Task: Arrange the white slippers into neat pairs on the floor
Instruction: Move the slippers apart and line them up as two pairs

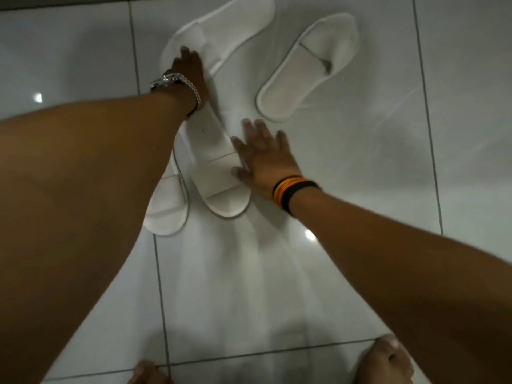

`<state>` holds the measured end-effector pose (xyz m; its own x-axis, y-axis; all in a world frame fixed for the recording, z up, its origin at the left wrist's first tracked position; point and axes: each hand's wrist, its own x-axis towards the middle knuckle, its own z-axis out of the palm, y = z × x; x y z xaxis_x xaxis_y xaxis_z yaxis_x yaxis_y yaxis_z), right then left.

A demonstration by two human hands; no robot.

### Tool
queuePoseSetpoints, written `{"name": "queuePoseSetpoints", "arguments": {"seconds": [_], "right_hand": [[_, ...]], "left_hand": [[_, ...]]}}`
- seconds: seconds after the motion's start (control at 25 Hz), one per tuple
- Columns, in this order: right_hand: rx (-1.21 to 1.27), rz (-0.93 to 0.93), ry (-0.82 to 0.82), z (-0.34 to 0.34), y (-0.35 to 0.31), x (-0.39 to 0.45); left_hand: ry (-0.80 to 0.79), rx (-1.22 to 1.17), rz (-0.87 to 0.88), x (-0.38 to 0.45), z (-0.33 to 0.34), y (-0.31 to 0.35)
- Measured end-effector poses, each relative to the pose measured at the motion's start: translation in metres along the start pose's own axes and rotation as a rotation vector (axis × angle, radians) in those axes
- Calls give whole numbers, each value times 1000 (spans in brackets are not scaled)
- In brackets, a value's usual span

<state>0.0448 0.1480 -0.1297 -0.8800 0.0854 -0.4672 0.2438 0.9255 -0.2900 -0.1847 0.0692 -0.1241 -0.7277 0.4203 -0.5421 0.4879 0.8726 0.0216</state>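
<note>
Glossy white floor tiles with dark grout lines fill the view, with bare room at far left, across the right side and in the near middle. At left, one slipper lies half under the left forearm, toe toward the camera, its edge just beside a second slipper that points the same way. Reaching far across, the left hand, with a metal watch and chain bracelet at the wrist, lies flat, fingers together and closed on nothing, pressing the toe band of a third slipper that angles up to the right. Lower down, the right hand is spread flat, fingers apart, its thumb and fingertips touching the right edge of the second slipper; striped bands circle its wrist. Farther right, a fourth slipper lies alone, tilted, well apart from both hands. Bare toes show at the bottom edge.
</note>
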Motion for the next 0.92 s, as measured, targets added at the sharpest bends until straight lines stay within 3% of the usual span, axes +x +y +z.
{"name": "queuePoseSetpoints", "arguments": {"seconds": [0.12, 0.24, 0.36, 0.52, 0.72, 0.84, 0.92], "right_hand": [[25, 47, 23, 26, -39, -20], [41, 115, 107, 22, -38, -26], [77, 228, 209, -9, 7, -10], [-18, 249, 22, -49, 81, -2], [31, 402, 54, -50, 108, -68], [23, 384, 164, -55, 131, -101], [-55, 307, 122, -63, 149, -106]], "left_hand": [[5, 53, 6, -9, 2, 3], [-4, 79, 4, -15, 0, 15], [6, 76, 8, -18, 0, 36], [24, 156, 78, -33, 5, 65], [-29, 79, 224, -102, 32, 115], [-12, 146, 319, -149, 51, 142], [97, 210, 356, -161, 56, 147]]}}
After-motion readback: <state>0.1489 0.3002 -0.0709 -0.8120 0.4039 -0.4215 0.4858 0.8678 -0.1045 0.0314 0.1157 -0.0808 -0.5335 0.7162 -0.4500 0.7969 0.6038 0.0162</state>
